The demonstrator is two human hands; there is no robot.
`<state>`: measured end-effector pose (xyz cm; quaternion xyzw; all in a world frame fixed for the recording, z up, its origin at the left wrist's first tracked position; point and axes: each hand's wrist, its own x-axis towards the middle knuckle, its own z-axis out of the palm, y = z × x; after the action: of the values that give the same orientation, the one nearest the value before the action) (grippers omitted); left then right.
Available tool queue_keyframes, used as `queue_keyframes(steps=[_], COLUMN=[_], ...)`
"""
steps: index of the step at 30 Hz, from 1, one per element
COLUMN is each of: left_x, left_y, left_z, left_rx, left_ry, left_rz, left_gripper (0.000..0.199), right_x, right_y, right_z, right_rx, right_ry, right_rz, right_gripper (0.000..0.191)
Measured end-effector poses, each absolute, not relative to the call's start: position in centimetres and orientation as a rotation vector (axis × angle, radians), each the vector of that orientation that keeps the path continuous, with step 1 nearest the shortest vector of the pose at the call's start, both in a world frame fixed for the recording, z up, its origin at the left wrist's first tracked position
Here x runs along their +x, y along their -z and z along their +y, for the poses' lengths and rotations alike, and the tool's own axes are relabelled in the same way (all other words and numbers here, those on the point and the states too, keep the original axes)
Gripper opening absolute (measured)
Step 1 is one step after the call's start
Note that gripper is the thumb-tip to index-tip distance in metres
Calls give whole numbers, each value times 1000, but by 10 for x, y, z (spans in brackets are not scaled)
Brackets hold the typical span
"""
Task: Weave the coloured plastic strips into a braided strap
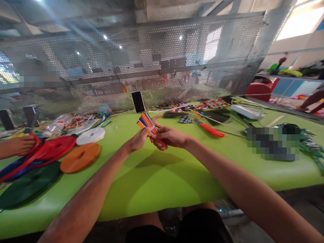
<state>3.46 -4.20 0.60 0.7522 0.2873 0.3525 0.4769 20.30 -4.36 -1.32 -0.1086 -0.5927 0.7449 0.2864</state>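
Both of my hands meet over the middle of the green table, around a small bundle of coloured strips [146, 123] in orange, blue and white. My left hand [139, 139] pinches the bundle from the left side. From the right, my right hand [172, 136] wraps its fingers round the lower end, where an orange part shows below. The upper ends of the strips fan out slightly. A phone [138, 102] stands upright just behind them.
Left lie rolls of orange [80, 158], white [90, 135], red [59, 146] and green strip [31, 185], beside another person's hand [19, 145] with red scissors. An orange-handled tool [212, 130], woven pieces [186, 119] and a white power strip [246, 111] lie right on the green table [162, 189].
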Motion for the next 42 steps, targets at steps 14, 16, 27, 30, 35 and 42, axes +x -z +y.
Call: queue_keyframes(steps=[14,16,27,30,35,42], left_x=[23,24,37,39,41,45], left_y=[-12,-11,2,8,11,13], left_z=[-40,-40,-31,-29,-30,-34], left_rx=[1403,1442,1520,1494,1457,1433], left_ry=[-1014,-1040,-1374,-1443,-1583,-1648], left_rz=[455,475,874,917,1021,1031], left_gripper=[29,32,34,33,31,30], right_x=[206,206,198,192,184,185], right_y=[4,4,13,16,21,21], right_z=[-49,-49,-47,-45,-42,-41], right_rx=[-150,-144,-449,-590,-757,-808], right_ry=[-2143,-2136,-2009,-1891,-1578,-1554], right_rz=[-1550,-1581,-1512,-1453,-1544,-1539], right_gripper=[30,34,38,33,33,43])
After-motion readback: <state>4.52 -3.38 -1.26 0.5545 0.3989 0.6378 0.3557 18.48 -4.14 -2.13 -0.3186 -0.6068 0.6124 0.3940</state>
